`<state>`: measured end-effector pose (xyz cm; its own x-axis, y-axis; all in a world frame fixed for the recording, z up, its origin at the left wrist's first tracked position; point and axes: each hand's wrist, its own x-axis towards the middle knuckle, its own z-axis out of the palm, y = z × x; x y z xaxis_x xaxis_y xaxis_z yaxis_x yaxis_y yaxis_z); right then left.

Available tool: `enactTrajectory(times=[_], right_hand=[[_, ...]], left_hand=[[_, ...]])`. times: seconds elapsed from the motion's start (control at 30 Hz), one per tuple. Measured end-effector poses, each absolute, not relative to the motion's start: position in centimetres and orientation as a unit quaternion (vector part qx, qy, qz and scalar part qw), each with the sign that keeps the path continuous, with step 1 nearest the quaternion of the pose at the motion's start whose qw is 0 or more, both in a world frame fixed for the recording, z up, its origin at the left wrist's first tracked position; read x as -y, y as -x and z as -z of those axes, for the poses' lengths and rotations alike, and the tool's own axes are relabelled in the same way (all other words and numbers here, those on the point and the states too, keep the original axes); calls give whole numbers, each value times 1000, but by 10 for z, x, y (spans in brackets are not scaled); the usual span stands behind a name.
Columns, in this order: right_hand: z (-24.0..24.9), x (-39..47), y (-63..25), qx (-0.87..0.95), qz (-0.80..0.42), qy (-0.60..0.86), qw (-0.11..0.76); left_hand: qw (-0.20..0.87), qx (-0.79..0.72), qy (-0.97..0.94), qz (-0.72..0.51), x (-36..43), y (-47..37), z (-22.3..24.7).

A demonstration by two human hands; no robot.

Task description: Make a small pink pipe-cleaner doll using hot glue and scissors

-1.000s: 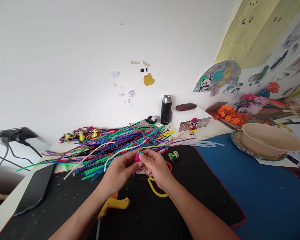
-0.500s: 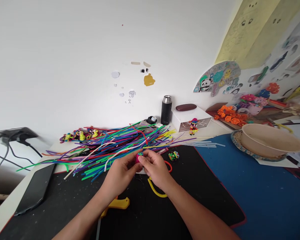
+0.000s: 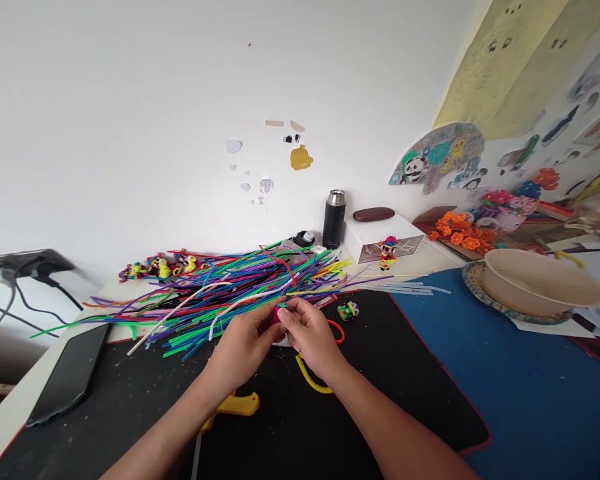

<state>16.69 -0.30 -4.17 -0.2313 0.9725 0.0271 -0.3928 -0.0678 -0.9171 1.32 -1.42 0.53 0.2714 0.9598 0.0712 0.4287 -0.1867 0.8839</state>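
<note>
Between my fingertips is a small pink pipe-cleaner piece (image 3: 279,313) with some blue-green on top, mostly covered by the fingers. My left hand (image 3: 245,340) pinches it from the left, and my right hand (image 3: 310,333) closes on it from the right. Just behind the hands spreads a heap of multicoloured pipe cleaners (image 3: 230,300). To the right of my right hand lies a small green, multicoloured coiled piece (image 3: 349,311). A yellow curved handle (image 3: 313,379) and a red loop (image 3: 337,331) show partly beneath that hand.
A yellow-handled glue gun (image 3: 237,405) lies below my left forearm. At left is a black phone (image 3: 70,373). A black bottle (image 3: 334,220), a white box (image 3: 375,233) and a small pipe-cleaner doll (image 3: 388,253) stand at the back. A beige bowl (image 3: 540,287) sits at right.
The hands keep nearly the same pinch on the pink piece. The camera view has shifted very slightly; nothing else visibly moved.
</note>
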Motion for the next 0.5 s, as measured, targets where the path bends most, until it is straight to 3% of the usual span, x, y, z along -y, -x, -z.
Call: enactTrajectory(times=[0.23,0.5], right_hand=[[39,-1,-173,436,-675,299,515],[36,0,-173,433,-685,290,510]], left_hand=[[545,-425,-628,-356,9,-7,-6],[553,-419,-617,-372,8,-7,-12]])
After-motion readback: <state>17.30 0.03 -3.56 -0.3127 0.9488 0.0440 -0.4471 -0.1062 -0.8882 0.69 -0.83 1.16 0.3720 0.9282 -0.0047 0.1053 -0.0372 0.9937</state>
